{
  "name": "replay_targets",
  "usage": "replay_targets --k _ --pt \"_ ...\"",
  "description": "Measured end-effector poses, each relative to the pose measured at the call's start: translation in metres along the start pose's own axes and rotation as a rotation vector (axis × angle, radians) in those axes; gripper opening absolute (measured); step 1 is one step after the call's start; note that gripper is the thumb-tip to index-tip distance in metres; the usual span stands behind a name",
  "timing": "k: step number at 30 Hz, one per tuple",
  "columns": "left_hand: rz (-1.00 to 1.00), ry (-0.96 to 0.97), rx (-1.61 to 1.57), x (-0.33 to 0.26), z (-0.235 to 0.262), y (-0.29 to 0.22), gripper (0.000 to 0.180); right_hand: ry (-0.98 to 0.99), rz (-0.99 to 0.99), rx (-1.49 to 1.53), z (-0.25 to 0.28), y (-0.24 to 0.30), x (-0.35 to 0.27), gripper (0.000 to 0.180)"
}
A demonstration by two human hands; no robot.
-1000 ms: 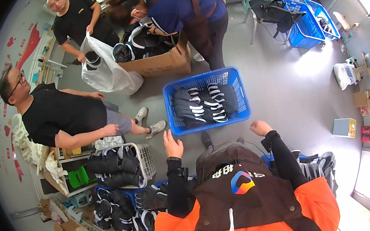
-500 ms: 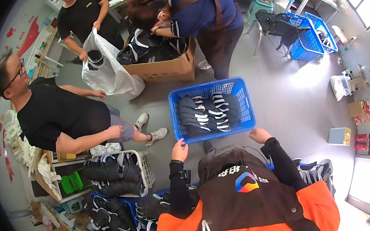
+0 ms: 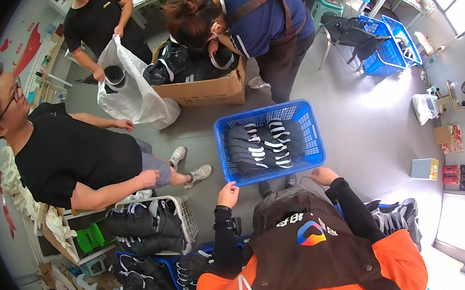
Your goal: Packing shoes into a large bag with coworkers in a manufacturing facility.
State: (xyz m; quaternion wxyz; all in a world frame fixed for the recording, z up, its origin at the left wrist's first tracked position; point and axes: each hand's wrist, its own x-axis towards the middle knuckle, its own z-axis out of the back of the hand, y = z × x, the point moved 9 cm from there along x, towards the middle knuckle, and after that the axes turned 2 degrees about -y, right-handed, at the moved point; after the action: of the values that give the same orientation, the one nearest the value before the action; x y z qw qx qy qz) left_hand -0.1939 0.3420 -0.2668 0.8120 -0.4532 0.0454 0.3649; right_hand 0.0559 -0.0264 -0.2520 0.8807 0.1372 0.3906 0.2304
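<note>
A blue plastic basket [image 3: 221, 146] is in front of me, with perforated walls. Rows of black, shoe-like pieces [image 3: 265, 146] with white trim fill its middle. My left hand [image 3: 228, 194] is closed at the near left corner of the rim. At the near right corner, my right hand [image 3: 324, 176] has its fingers curled against the rim. Its fingertips are partly hidden, and a thin dark line runs beside them. Two dark shoes [image 3: 264, 189] show on the floor just below the near rim.
A cardboard box [image 3: 204, 91] of black pieces stands ahead, a person in blue bending over it. Another person holds a white sack [image 3: 143, 100]; a third stands at left. A white basket [image 3: 189, 220] is near left, blue baskets [image 3: 384, 50] far right.
The blue basket sits slightly lower and further right in view, both hands still at its corners. The person in blue has shifted right, and a second dark shoe now shows below the rim.
</note>
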Motion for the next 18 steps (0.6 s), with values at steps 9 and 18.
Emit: replay_targets --k 9,18 --pt "0.036 0.035 0.03 0.009 0.001 -0.026 0.038 -0.036 0.09 -0.024 0.033 0.011 0.036 0.04" --pt "0.024 0.025 0.075 0.001 -0.004 -0.031 0.039 -0.019 0.095 -0.024 0.062 0.018 0.034 0.039"
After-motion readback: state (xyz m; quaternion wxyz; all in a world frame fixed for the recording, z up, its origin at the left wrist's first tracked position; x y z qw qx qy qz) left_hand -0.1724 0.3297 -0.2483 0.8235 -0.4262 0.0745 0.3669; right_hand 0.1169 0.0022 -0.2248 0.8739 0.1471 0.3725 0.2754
